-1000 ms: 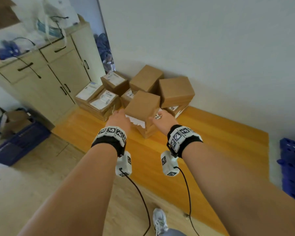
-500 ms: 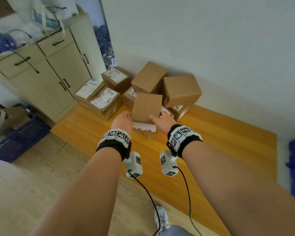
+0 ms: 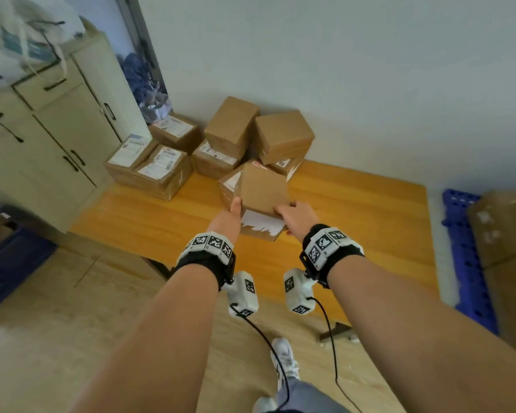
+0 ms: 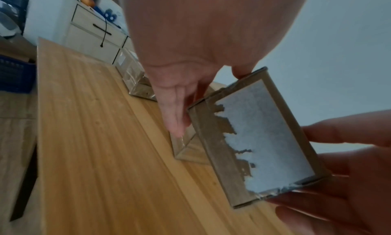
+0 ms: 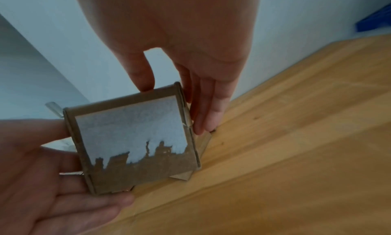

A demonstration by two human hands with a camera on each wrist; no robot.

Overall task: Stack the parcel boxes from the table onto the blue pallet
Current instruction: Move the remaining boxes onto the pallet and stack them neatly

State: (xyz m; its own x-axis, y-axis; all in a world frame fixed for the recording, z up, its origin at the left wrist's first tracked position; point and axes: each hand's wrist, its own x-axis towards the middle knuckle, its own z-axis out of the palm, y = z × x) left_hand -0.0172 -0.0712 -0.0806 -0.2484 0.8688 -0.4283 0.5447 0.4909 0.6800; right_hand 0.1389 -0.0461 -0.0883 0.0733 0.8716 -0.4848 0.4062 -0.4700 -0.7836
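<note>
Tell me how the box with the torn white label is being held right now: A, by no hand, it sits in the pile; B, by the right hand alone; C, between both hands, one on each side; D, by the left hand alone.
C: the left hand and right hand hold opposite sides of the box, lifted off the table.

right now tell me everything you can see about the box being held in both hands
The held box is a small brown cardboard parcel, roughly cubic, with clear tape along its edges. The face toward the person carries a white label, its lower part torn away to ragged bare card. The left hand and right hand hold it by opposite sides, thumbs on top. It is tilted and lifted above the wooden table, in front of the remaining pile.
</note>
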